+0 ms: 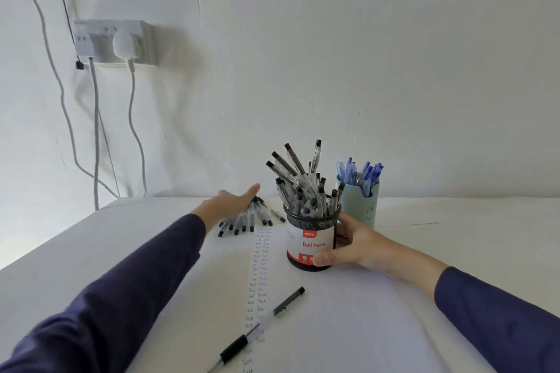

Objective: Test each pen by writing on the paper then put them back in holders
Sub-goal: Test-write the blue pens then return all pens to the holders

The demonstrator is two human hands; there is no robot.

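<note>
Right hand wraps the black mesh holder labelled "Ball Pens" on the table; left hand, fingers straight, is above loose pens lying by the paper, which reads "Test" in two columns

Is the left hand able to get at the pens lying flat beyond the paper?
Probably yes: the left hand is spread open right over the loose pens, nothing between; the mesh holder stands aside, gripped by the right hand.
</note>
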